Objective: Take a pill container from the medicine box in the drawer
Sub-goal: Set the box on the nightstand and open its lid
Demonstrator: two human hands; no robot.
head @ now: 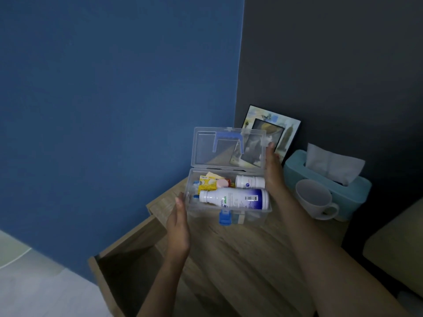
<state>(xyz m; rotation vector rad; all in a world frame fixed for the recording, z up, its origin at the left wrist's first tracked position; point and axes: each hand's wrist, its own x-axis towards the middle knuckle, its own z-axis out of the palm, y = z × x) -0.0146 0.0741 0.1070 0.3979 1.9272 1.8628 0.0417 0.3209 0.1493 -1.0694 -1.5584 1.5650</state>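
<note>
A clear plastic medicine box with a blue latch rests on the wooden nightstand top, its lid raised upright. Inside lie a large white bottle with a blue label, a smaller white pill container behind it, and yellow and orange packets. My left hand presses flat against the box's left end. My right hand holds the right edge of the box and lid, fingertips up on the lid's corner. The drawer stands pulled open at lower left, its inside dark.
A white mug and a teal tissue box stand right of the medicine box. A framed picture leans on the dark wall behind. Blue wall at left, a pale cushion edge at right.
</note>
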